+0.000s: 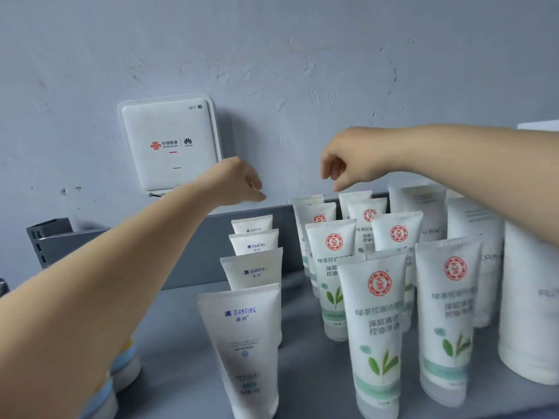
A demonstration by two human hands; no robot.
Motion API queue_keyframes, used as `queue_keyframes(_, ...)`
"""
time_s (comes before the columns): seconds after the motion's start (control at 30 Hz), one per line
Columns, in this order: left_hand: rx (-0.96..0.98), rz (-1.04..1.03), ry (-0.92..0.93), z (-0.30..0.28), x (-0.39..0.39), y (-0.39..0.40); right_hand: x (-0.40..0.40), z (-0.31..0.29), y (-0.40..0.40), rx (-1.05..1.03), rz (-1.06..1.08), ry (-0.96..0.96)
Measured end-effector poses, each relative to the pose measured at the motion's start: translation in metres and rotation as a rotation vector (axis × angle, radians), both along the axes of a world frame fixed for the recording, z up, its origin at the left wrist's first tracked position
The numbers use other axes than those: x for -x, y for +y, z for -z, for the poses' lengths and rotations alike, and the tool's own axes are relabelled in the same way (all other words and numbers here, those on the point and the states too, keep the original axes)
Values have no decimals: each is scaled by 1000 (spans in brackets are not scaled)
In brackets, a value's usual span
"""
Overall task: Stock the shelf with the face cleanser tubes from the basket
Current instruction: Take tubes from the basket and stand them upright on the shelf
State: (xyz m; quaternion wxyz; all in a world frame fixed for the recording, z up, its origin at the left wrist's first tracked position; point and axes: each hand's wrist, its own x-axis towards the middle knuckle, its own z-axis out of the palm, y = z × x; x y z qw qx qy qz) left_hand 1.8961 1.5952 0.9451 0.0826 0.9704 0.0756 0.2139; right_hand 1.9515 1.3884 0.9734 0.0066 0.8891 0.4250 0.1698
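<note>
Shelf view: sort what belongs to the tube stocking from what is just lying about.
Job:
- grey metal shelf
- white blue-logo cleanser tubes
- white green-leaf cleanser tubes with red seals
- left hand
- right hand

Lying about:
- white square wall router
- plain white tubes
- large white bottle at the right edge

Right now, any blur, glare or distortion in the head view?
Head view: soft overall; right hand and left hand slightly motion-blurred; wide-angle stretch at the edges, front tubes loom large; flat, even light, no harsh glare; router logo readable.
</note>
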Motion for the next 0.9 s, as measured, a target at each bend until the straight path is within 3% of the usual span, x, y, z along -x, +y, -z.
queue_keyframes(0.17,49,35,-170,12,57,-61,28,13,-59,-99,-105,-7)
queue_keyframes(0.47,349,218,-176,43,127,-141,70,40,-131,-211,-205,155)
queue_keyframes(0.57,515,209,-280,59,131,-152,75,59,-136,-422,-204,172)
queue_keyframes(0.63,700,205,-385,78,134,-157,80,82,-138,-628,-217,274)
queue_keyframes(0.77,866,195,-424,117,131,-167,83,134,-134,-907,-184,531)
queue_keyframes(0.83,918,187,-417,133,127,-169,85,155,-132,-964,-143,668)
queue_keyframes(0.9,918,177,-392,149,125,-170,89,174,-132,-883,-79,707)
